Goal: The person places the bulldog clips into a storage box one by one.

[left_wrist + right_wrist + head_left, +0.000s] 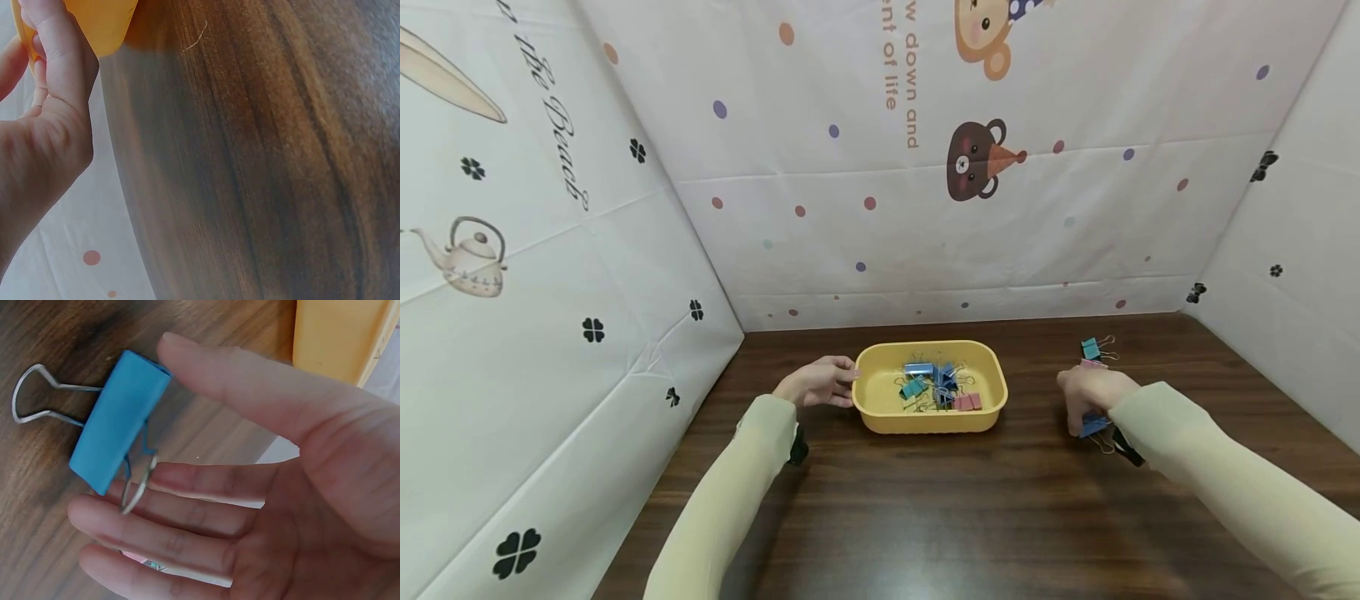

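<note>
A yellow plastic basket (928, 423) stands on the table, holding several blue, teal, pink and yellow binder clips. My left hand (823, 382) pinches the basket's left rim between thumb and fingers. To the right of the basket, my right hand (1092, 392) reaches down over a short row of clips on the table. In the right wrist view, a blue binder clip (119, 422) with silver wire handles lies between the thumb and the extended fingers; the thumb tip is right at its upper corner. Beyond that hand are a pink clip (1092, 364), partly hidden, and a teal clip (1090, 348).
The dark wood-grain table (880, 508) meets a printed white cloth wall (850, 242) at the back. Similar cloth walls rise on the left and right sides. The basket stands near the table's back edge.
</note>
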The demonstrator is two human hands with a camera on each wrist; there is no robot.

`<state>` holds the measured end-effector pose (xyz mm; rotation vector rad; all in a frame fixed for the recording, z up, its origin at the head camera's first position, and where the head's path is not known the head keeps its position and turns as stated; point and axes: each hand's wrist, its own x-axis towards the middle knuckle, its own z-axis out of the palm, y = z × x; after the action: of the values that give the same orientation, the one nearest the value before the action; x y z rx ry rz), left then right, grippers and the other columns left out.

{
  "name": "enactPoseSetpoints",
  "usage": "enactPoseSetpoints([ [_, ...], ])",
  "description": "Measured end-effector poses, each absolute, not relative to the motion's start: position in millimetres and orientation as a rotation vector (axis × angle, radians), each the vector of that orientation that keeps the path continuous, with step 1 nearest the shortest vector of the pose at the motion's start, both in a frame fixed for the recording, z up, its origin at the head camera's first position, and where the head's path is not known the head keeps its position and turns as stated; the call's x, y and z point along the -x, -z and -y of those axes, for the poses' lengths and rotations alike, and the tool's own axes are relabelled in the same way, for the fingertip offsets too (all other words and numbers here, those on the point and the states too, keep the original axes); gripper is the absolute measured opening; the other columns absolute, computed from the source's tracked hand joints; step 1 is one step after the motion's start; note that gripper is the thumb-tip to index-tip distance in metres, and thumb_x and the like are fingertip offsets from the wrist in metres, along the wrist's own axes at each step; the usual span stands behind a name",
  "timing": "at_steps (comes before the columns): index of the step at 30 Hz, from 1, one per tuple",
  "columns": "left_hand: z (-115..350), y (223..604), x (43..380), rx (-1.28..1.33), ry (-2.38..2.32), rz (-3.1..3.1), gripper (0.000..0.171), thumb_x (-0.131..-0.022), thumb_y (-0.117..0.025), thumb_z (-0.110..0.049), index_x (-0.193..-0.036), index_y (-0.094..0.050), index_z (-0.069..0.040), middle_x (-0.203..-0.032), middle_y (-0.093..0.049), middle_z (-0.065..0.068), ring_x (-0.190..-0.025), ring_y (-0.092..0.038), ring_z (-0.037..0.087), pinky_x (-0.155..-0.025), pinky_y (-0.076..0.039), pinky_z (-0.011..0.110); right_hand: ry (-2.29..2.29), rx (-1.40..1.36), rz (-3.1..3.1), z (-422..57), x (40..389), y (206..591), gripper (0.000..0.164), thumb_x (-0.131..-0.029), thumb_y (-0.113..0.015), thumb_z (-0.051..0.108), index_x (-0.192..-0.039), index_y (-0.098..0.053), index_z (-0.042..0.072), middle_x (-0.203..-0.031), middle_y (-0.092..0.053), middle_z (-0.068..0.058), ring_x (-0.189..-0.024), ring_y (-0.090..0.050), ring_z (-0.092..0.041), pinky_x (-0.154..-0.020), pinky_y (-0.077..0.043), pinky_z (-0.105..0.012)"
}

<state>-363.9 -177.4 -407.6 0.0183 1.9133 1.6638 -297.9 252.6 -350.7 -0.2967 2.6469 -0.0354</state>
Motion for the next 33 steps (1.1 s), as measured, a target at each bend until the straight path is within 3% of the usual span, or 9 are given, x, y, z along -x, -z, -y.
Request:
enactPoseSetpoints([
  [7,178,408,364,-0.008,-1.661,-1.924,0.006,-0.1,-0.052,-0.014,-0.101,-0.047,-0.01,-0.091,-0.053,0.007,-0.069,-0.061,0.019,-0.066,-0.057,0.031,-0.005,0.304,-2.686,-252,296,354,0.046,-0.064,-0.086,0.014,-0.095,-0.055,0.001,-0.089,-0.055,-0.016,-0.078,-0.051,-0.027,-0.066,-0.051,-0.036],
  [11,178,409,364,-0.003,-1.658,-1.923,0.006,-0.1,-0.052,-0.014,-0.1,-0.047,-0.01,-0.091,-0.053,0.007,-0.069,-0.061,0.02,-0.066,-0.057,0.031,0.051,0.288,-2.673,-253,299,356,0.042,-0.067,-0.084,0.01,-0.096,-0.055,0.0,-0.086,-0.054,-0.014,-0.074,-0.052,-0.025,-0.058,-0.048,-0.032],
  [17,177,409,364,-0.004,-1.66,-1.914,0.006,-0.1,-0.052,-0.015,-0.102,-0.047,-0.01,-0.091,-0.054,0.007,-0.069,-0.06,0.019,-0.066,-0.057,0.031,0.17,0.313,-2.662,-254,303,350,0.029,-0.069,-0.073,0.002,-0.091,-0.053,0.001,-0.08,-0.051,-0.012,-0.055,-0.041,-0.016,-0.044,-0.031,-0.024],
  [26,178,409,364,-0.025,-1.662,-1.916,0.008,-0.1,-0.051,-0.015,-0.104,-0.047,-0.009,-0.091,-0.054,0.007,-0.069,-0.061,0.019,-0.065,-0.057,0.03,0.229,0.242,-2.646,-245,311,329,0.036,-0.075,-0.071,0.007,-0.104,-0.052,0.0,-0.09,-0.054,-0.016,-0.044,-0.041,-0.012,-0.043,-0.036,-0.023],
  [33,178,409,365,-0.025,-1.666,-1.908,0.006,-0.101,-0.051,-0.015,-0.101,-0.047,-0.01,-0.09,-0.053,0.007,-0.068,-0.06,0.019,-0.065,-0.057,0.03,0.234,0.291,-2.66,-235,316,313,0.022,-0.077,-0.071,0.007,-0.091,-0.053,0.003,-0.075,-0.054,-0.009,-0.045,-0.038,-0.011,-0.044,-0.033,-0.022],
])
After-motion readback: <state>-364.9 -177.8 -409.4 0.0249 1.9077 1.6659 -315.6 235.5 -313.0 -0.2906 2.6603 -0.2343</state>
